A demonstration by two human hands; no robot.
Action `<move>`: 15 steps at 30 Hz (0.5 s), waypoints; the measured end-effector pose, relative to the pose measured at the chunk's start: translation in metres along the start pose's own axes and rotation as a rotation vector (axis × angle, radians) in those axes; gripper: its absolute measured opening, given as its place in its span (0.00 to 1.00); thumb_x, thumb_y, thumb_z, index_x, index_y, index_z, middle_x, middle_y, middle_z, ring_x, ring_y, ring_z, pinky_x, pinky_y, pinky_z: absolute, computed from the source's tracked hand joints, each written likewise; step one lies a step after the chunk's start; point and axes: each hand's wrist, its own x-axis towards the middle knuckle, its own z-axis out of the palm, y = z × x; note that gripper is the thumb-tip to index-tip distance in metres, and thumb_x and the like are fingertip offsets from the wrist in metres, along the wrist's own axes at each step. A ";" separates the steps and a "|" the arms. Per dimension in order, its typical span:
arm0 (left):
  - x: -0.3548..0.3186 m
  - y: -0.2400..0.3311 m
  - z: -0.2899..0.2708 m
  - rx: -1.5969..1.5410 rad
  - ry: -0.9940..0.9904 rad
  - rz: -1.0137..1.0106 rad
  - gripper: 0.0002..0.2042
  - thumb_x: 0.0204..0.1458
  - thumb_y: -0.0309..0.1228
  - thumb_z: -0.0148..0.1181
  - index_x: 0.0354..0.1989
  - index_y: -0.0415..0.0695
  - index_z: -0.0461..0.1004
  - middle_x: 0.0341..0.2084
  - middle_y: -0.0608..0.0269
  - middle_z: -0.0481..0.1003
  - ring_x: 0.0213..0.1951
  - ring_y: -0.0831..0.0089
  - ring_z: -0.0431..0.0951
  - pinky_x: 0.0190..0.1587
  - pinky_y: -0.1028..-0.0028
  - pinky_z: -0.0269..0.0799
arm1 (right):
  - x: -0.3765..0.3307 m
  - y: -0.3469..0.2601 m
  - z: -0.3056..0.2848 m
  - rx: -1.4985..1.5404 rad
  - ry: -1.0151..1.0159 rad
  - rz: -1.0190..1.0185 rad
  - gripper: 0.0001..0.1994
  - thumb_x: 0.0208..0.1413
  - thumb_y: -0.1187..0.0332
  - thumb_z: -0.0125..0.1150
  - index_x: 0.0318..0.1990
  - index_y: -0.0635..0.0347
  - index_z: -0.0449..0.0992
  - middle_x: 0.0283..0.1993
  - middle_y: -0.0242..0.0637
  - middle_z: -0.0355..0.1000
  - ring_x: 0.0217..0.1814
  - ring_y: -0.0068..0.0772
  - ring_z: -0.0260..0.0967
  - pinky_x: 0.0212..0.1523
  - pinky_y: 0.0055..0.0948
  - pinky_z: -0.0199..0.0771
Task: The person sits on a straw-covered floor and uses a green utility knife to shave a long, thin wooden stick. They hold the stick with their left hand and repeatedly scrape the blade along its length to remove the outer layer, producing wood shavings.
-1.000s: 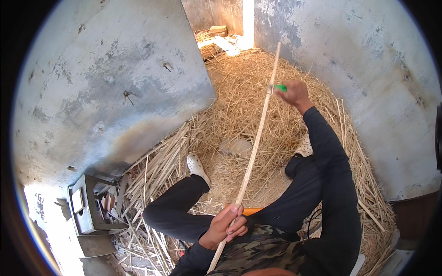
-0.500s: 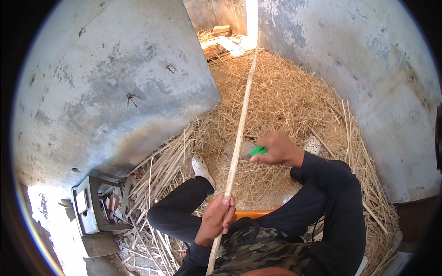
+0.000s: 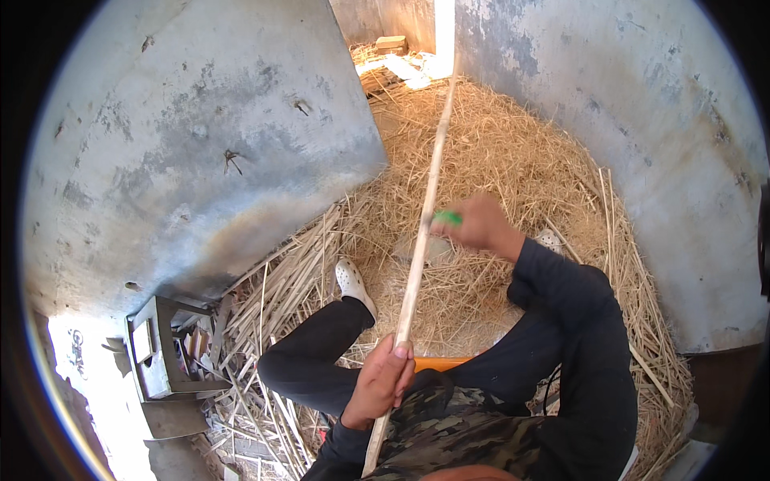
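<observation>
The long pale strip (image 3: pixel 414 280) runs slantwise up the middle, from beside the person's camouflage-clad torso (image 3: pixel 469 433) to a far end above the straw heap (image 3: pixel 505 144). The left hand (image 3: pixel 380 381) has its fingers wrapped round the lower part, thumb along the top, probably to keep the length steady. The right hand (image 3: pixel 481 223), blurred, has its fingers curled round a green-handled tool (image 3: pixel 447 217), whose dark end appears to meet the strip's right side; exact contact is unclear. The bent legs (image 3: pixel 309 353) are spread apart, which seems to leave room between them. Loose stalks (image 3: pixel 289 264) lie to the left.
</observation>
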 end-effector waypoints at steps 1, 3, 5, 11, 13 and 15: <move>-0.001 0.002 0.002 0.044 -0.008 -0.004 0.12 0.67 0.39 0.38 0.37 0.43 0.61 0.13 0.73 0.58 0.12 0.85 0.54 0.13 0.84 0.53 | 0.009 0.018 -0.009 -0.053 -0.038 0.163 0.33 0.55 0.30 0.43 0.22 0.47 0.80 0.08 0.28 0.59 0.09 0.29 0.57 0.12 0.31 0.56; -0.003 0.001 0.004 0.038 -0.028 -0.036 0.13 0.67 0.39 0.39 0.37 0.43 0.61 0.13 0.73 0.58 0.12 0.85 0.54 0.13 0.85 0.53 | 0.021 0.045 -0.017 -0.056 -0.061 0.267 0.33 0.55 0.30 0.44 0.22 0.50 0.80 0.08 0.28 0.59 0.09 0.29 0.57 0.12 0.31 0.55; -0.001 -0.002 0.003 0.007 -0.047 -0.044 0.13 0.67 0.40 0.39 0.37 0.43 0.61 0.13 0.73 0.58 0.12 0.85 0.54 0.13 0.84 0.53 | 0.003 0.039 -0.005 0.041 -0.085 0.255 0.35 0.54 0.29 0.44 0.20 0.52 0.78 0.08 0.29 0.59 0.09 0.29 0.58 0.12 0.31 0.55; 0.007 0.000 0.000 0.049 -0.015 0.009 0.13 0.67 0.41 0.39 0.36 0.44 0.61 0.14 0.73 0.59 0.12 0.86 0.55 0.13 0.84 0.54 | -0.028 -0.018 0.007 0.081 -0.018 -0.186 0.34 0.45 0.27 0.52 0.15 0.52 0.70 0.10 0.36 0.60 0.11 0.40 0.61 0.14 0.36 0.58; 0.004 0.001 0.004 0.093 -0.017 0.005 0.13 0.67 0.41 0.39 0.36 0.44 0.61 0.14 0.73 0.59 0.12 0.86 0.55 0.13 0.84 0.54 | -0.021 -0.009 -0.002 -0.007 0.010 -0.221 0.34 0.46 0.27 0.52 0.14 0.53 0.69 0.10 0.36 0.61 0.11 0.40 0.61 0.14 0.36 0.58; 0.003 0.004 0.005 0.114 -0.005 0.003 0.14 0.67 0.42 0.40 0.36 0.44 0.61 0.14 0.74 0.60 0.12 0.86 0.55 0.13 0.84 0.53 | -0.016 -0.007 -0.009 -0.111 0.043 -0.300 0.34 0.48 0.28 0.51 0.14 0.53 0.67 0.10 0.35 0.62 0.11 0.36 0.61 0.13 0.36 0.57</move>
